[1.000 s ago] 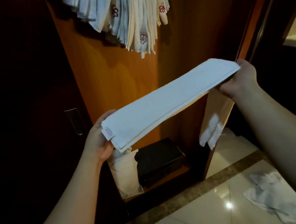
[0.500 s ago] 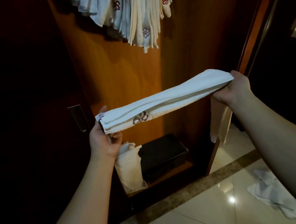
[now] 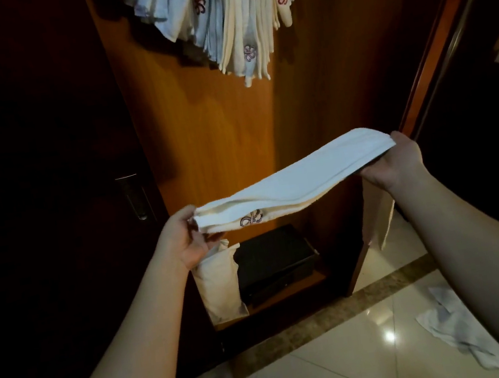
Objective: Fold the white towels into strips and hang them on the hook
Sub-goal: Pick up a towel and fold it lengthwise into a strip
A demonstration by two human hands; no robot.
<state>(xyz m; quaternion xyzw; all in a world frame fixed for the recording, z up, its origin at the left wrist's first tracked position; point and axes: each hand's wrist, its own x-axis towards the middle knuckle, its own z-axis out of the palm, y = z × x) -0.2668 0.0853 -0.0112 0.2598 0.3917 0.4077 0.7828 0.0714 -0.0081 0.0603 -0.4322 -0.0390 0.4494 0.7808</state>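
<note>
A white towel folded into a long narrow strip is stretched in the air in front of a wooden wardrobe panel. It carries a small embroidered flower near its left end. My left hand pinches the left end, fingers curled around it. At the far right end, my right hand grips the strip from below. High above, a bunch of several folded towel strips hangs down; the hook itself is out of view.
A dark box and a pale cloth bag sit on the wardrobe's low shelf. A crumpled white towel lies on the shiny tiled floor at the lower right. A dark door with a handle stands left.
The towel has been narrowed from a wide flat fold into a slimmer strip, its flower emblem turned toward me. Both hands have come lower and kept hold of the ends.
</note>
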